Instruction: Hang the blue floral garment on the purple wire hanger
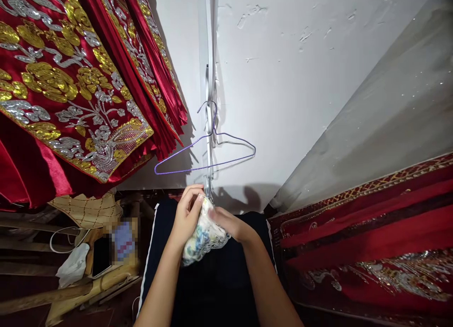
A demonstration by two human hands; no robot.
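Observation:
A bunched white cloth (202,239) with blue and yellow-green floral patches and a ruffled lower edge is held above dark-clothed legs. My left hand (189,209) is closed on its upper left side, thumb against the fabric and fingers curled at the top. On the right side, my right hand (231,224) grips the same cloth; its fingertips are slightly blurred and partly sunk in the folds. Just beyond the hands, a purple wire hanger (205,168) hangs from a white strip (211,39) on the wall. A metal clip (208,188) dangles below the hanger, close to my left fingertips.
Red garments (71,86) with gold and silver sequins hang at the upper left. A bamboo seat (106,282) at the lower left carries a phone (102,255) and a white plastic bag (73,266). Red embroidered fabric (371,242) under sheer cloth lies on the right.

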